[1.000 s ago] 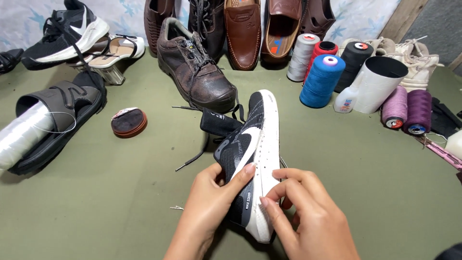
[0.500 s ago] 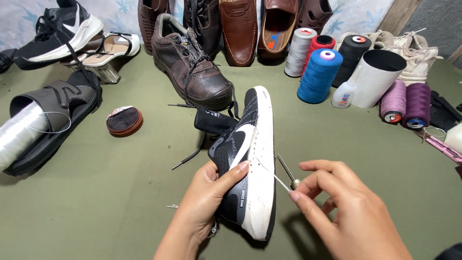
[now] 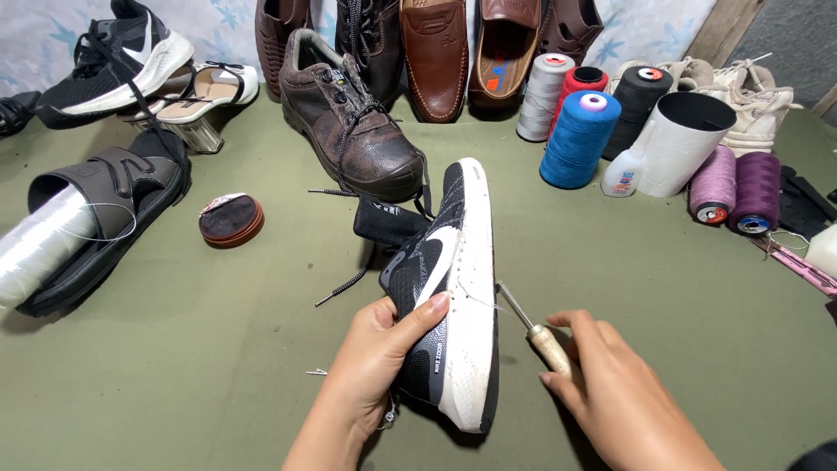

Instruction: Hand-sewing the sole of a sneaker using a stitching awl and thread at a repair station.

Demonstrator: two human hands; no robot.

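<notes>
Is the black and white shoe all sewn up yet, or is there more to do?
Not finished. The left hand holds the black sneaker on its side, and the right hand holds a wooden-handled awl with its metal tip at the white sole's edge. A thin thread crosses the sole near the tip. How many stitches are already in is too small to tell.

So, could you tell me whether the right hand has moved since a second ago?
Yes. The right hand has drawn away to the right of the sneaker and now grips a wooden-handled awl at the white sole.
</notes>
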